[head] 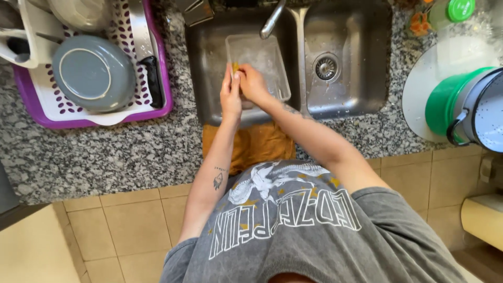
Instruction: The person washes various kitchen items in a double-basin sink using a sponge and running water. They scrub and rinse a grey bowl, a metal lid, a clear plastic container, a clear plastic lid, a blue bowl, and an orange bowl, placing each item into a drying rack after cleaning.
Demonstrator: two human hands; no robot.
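A clear plastic rectangular container (264,57) stands tilted in the left basin of a steel sink (207,63), under the faucet (272,21). My left hand (230,94) holds the container's near left edge. My right hand (250,84) is closed on a small yellow sponge (236,67) pressed against that same edge. Both hands touch each other over the basin.
A purple and white dish rack (157,99) on the left holds a grey plate (93,73), a knife and white items. The right basin has a drain (326,68). A green and white kettle (471,107) sits on a white board at right. An orange towel (257,144) hangs at the counter front.
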